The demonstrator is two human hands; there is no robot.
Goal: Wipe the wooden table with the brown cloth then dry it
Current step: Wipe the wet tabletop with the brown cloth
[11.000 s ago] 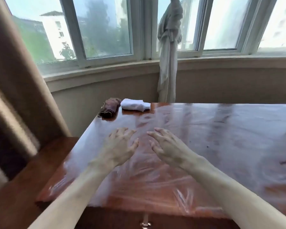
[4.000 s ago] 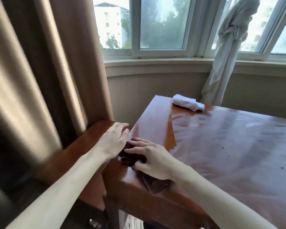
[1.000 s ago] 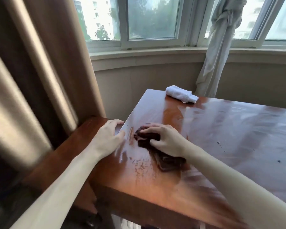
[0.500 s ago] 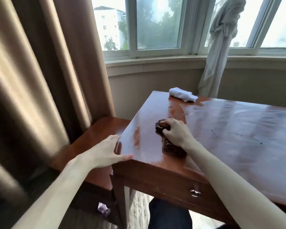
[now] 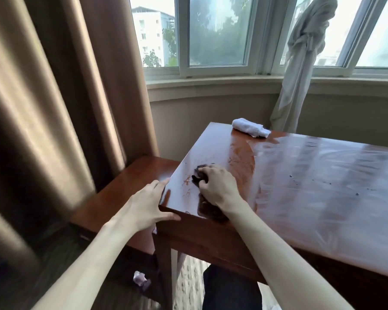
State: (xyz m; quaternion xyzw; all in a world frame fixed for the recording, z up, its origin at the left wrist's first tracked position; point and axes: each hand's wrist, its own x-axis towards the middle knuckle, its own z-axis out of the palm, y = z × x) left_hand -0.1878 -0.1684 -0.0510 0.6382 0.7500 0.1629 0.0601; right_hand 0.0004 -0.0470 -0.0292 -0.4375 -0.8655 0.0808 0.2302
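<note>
The wooden table (image 5: 311, 193) is glossy, with wet smears near its left end and dark specks further right. My right hand (image 5: 217, 189) presses the dark brown cloth (image 5: 207, 210) onto the tabletop near the front left corner, fingers curled over its bunched far end. My left hand (image 5: 147, 205) rests against the table's left edge at that corner, fingers straight, thumb along the front edge. A rolled white cloth (image 5: 249, 130) lies at the table's far left corner.
A lower wooden bench or side surface (image 5: 130, 189) adjoins the table's left side. Heavy brown curtains (image 5: 54, 97) hang at left. A knotted white curtain (image 5: 300, 63) hangs by the windows behind the table. A small crumpled scrap (image 5: 139, 278) lies on the floor.
My right hand has dragged the brown cloth back toward the front left corner. My left hand stays at the table's corner edge. The view has shifted slightly.
</note>
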